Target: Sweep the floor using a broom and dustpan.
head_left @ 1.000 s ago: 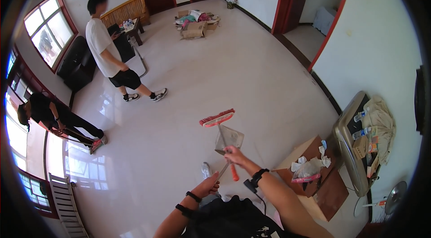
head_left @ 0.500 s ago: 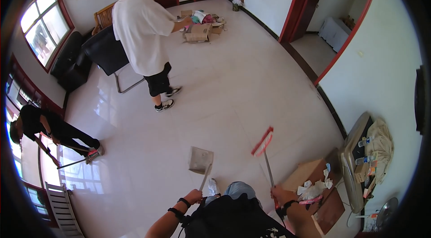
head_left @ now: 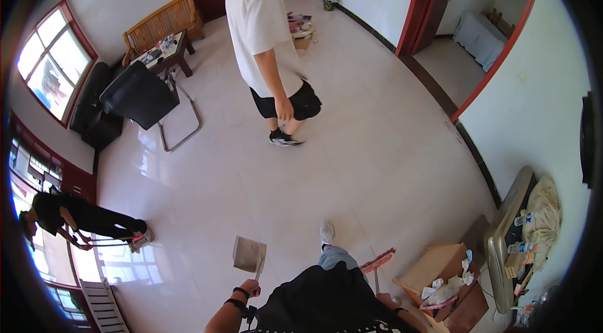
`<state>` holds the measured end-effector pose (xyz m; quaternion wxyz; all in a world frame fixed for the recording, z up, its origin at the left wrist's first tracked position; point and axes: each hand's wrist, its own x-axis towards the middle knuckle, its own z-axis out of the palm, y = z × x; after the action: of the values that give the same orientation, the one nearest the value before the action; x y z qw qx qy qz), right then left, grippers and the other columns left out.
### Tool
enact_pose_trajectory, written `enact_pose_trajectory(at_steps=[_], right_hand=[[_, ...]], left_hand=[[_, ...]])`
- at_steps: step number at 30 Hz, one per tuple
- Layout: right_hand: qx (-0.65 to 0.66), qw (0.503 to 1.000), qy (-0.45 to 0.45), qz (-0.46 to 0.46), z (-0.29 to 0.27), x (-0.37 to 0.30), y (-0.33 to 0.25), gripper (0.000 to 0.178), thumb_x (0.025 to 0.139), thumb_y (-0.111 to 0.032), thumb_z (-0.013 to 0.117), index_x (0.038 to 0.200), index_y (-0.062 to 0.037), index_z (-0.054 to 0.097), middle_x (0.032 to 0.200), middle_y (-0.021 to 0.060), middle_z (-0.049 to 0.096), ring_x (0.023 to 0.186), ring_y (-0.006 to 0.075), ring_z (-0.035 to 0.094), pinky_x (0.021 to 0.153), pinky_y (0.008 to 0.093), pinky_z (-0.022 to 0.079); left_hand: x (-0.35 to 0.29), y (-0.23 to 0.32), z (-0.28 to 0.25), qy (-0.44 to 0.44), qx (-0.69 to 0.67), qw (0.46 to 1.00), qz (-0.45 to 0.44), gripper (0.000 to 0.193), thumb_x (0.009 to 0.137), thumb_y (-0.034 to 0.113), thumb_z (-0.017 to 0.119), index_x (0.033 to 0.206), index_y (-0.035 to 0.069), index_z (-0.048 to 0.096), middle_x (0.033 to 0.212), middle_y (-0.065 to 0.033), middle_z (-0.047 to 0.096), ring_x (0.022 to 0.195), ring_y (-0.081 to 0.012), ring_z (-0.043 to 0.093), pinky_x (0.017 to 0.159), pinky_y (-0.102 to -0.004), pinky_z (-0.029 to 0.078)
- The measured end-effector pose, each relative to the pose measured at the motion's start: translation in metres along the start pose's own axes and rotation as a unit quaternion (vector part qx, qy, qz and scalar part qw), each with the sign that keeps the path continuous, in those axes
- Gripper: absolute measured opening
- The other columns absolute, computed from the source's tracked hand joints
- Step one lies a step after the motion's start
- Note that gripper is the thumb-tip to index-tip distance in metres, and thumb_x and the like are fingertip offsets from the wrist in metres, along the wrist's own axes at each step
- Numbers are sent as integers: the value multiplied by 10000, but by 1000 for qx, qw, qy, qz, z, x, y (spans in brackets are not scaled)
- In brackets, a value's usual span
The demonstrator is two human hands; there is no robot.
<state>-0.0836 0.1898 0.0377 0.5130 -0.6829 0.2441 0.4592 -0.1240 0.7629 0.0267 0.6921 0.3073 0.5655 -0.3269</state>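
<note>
From my remote seat, I look down through the head camera at a pale, glossy tiled floor (head_left: 377, 188). At the lower centre, my left hand (head_left: 250, 288) is closed around the short handle of a grey dustpan (head_left: 249, 254), whose pan tilts up toward the upper left. Right of centre along the bottom edge, my right hand (head_left: 387, 300) is wrapped around the handle of a broom (head_left: 378, 260) with red bristles; clothing partly hides that hand. Just beside the broom, at the lower right, an open cardboard box (head_left: 416, 268) holds crumpled white paper and plastic. One white shoe (head_left: 326, 232) shows between dustpan and broom. At upper centre is a person in a white T-shirt (head_left: 264, 38); at the lower left, a person in black (head_left: 88, 215) bends over a long handle. A black chair (head_left: 141, 95) stands upper left.
</note>
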Motion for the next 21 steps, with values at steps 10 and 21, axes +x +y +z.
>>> enact_pose_trajectory(at_steps=[10, 21], right_hand=[[248, 952, 50, 170, -14, 77, -45, 199, 856, -118, 456, 806, 72, 491, 638, 162, 524, 476, 224, 512, 412, 386, 445], [130, 981, -53, 130, -55, 111, -103, 292, 869, -242, 467, 744, 21, 492, 588, 110, 488, 430, 221, 499, 400, 354, 412]], left_hand=[[-28, 10, -11, 36, -35, 999, 21, 94, 845, -15, 400, 754, 7, 403, 594, -50, 356, 503, -157, 388, 457, -291, 331], [15, 5, 42, 84, 0, 994, 69, 199, 818, -17, 432, 627, 31, 460, 524, -90, 423, 429, -182, 444, 389, -313, 321]])
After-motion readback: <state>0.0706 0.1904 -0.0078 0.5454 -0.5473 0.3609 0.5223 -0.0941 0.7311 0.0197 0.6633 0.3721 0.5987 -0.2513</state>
